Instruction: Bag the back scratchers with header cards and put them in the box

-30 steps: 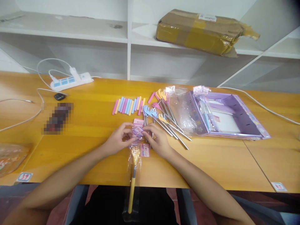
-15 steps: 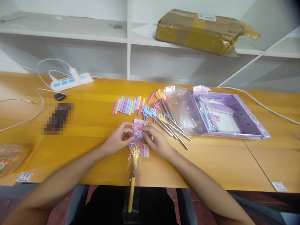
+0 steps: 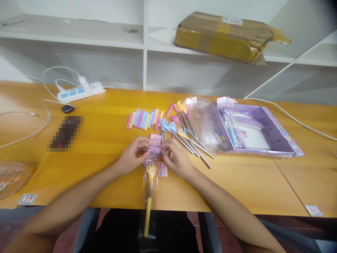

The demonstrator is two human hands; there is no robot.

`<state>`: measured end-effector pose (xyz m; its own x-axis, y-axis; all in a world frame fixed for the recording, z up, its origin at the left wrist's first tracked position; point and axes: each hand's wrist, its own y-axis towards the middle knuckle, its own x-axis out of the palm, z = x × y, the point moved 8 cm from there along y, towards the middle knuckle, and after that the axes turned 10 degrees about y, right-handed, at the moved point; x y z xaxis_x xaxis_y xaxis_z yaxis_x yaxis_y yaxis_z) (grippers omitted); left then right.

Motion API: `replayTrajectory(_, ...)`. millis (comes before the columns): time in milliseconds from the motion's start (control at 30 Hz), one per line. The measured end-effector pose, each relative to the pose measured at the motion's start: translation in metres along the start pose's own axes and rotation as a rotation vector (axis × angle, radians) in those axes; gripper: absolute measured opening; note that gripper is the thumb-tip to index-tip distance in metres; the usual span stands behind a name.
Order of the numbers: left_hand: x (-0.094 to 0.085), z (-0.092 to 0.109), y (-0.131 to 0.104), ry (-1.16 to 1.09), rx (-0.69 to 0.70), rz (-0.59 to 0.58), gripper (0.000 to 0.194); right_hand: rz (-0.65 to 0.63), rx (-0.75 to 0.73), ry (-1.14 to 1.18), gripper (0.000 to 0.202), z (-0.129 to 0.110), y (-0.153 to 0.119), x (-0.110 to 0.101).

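A yellow telescopic back scratcher [image 3: 147, 216] lies in a clear plastic bag [image 3: 144, 193] that hangs over the table's front edge. Its hand-shaped head points away from me. At the bag's top, a purple and pink header card [image 3: 154, 151] is pinched on its left by my left hand [image 3: 133, 157] and on its right by my right hand [image 3: 178, 160]. More pink cards [image 3: 156, 137] lie just beyond, and another printed card [image 3: 163, 169] rests by my right fingers. Steel-rod back scratchers with blue heads [image 3: 168, 125] lie to the right.
A row of coloured handle tubes [image 3: 143, 119] lies ahead. On the right stands a purple display box [image 3: 276, 130] with bagged items inside, beside loose plastic bags [image 3: 207, 126]. A white power strip [image 3: 81, 92] is at back left; a taped carton [image 3: 221, 37] sits on the shelf.
The bagged back scratcher has shifted slightly, and the header card between my fingers now shows flatter. Both hands keep nearly the same place.
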<state>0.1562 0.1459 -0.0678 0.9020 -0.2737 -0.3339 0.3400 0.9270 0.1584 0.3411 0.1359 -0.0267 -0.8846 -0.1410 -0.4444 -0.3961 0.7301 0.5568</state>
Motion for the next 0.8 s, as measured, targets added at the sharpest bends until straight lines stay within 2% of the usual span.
replayTrajectory(100, -0.001, 0.006, 0.0, 0.1, 0.063, -0.002, 0.03, 0.008, 0.016, 0.004, 0.015, 0.003, -0.001, 0.001)
replayTrajectory(200, 0.0, 0.01, 0.001, 0.222, 0.067, -0.057, 0.028, 0.002, 0.014, 0.013, 0.013, 0.003, 0.0, 0.002)
replayTrajectory(300, 0.0, 0.013, 0.002, 0.248, 0.061, -0.077, 0.033, -0.001, 0.013, 0.022, 0.015, 0.001, 0.001, 0.001)
replayTrajectory(433, 0.001, 0.014, 0.002, 0.192, 0.064, -0.094, 0.038, -0.026, -0.017, 0.03, 0.02, -0.002, 0.001, 0.003)
replayTrajectory(633, 0.004, 0.007, 0.002, -0.055, 0.001, -0.128, 0.043, -0.05, -0.004, 0.015, 0.025, -0.002, 0.001, 0.004)
replayTrajectory(800, 0.004, 0.002, 0.001, -0.156, -0.025, -0.127, 0.045, -0.084, -0.035, 0.027, 0.029, -0.004, 0.001, 0.006)
